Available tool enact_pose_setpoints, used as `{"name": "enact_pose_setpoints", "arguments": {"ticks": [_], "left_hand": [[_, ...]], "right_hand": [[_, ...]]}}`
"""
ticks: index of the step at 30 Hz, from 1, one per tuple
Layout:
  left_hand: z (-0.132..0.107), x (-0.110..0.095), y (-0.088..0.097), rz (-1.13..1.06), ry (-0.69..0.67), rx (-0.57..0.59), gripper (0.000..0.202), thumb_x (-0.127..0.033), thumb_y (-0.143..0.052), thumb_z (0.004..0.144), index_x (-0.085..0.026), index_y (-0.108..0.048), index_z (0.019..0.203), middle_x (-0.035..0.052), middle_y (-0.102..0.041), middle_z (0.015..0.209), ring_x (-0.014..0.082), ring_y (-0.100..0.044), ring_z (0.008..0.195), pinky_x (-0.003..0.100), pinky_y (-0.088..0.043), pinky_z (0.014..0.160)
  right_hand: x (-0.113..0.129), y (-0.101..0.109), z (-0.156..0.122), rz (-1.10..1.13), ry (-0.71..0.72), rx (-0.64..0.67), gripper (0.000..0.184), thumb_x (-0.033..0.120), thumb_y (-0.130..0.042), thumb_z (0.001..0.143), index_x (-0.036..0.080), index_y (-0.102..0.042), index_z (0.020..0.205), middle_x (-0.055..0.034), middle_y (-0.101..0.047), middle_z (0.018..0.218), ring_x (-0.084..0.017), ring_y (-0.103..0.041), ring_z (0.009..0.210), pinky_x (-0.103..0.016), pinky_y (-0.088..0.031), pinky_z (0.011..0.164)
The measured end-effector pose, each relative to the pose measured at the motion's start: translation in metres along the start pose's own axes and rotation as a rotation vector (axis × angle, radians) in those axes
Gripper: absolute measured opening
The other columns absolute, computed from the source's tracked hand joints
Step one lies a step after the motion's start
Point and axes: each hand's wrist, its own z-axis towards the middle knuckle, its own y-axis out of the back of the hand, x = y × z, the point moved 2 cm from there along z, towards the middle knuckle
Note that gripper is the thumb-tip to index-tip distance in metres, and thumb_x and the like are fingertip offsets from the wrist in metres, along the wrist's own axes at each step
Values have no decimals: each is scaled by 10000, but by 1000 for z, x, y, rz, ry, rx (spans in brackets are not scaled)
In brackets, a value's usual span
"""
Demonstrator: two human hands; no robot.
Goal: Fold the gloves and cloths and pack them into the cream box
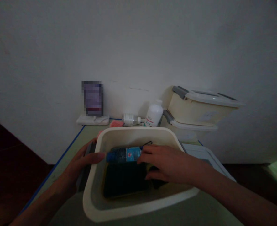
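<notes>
A cream plastic bin (95,201) sits in front of me on a green table. My left hand (82,161) grips the bin's left rim, thumb over the edge. My right hand (169,163) reaches inside the bin, fingers curled on the end of a dark blue bottle with a blue label (124,154) that lies on its side. Under the bottle lies a flat dark object (124,180) on the bin's floor.
Two stacked cream lidded boxes (195,111) stand at the back right. A white bottle (154,114), a small clear bottle (131,119), a pink item (116,124) and a white tray (92,119) line the wall. A grey lid (206,155) lies right of the bin.
</notes>
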Motion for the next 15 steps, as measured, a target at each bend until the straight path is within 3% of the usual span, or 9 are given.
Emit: {"name": "enact_pose_setpoints", "arguments": {"ticks": [4, 11, 15], "left_hand": [[4, 4, 5, -28, 12, -3, 837, -299, -671, 569, -241, -346, 1338, 19, -742, 852, 236, -695, 665, 291, -555, 552], [2, 9, 5, 22, 66, -55, 770, -365, -613, 626, -255, -350, 1342, 25, -734, 926, 254, -697, 765, 305, -560, 606], [-3, 6, -1, 289, -10, -54, 680, -437, -406, 750, -237, -280, 1387, 50, -729, 961, 254, -689, 821, 320, -559, 653]], "right_hand": [[-2, -4, 0, 35, 13, 47, 269, 253, -630, 797, 214, -604, 1062, -59, -619, 1068, -218, -600, 939, -338, -465, 795], [-20, 10, -19, 5, -146, 62, 264, 152, -646, 749, 209, -621, 1006, -46, -644, 986, -206, -626, 880, -313, -469, 758], [-21, -1, -16, -150, -240, 64, 175, 156, -644, 751, 159, -644, 926, -85, -678, 897, -251, -654, 802, -332, -478, 660]]}}
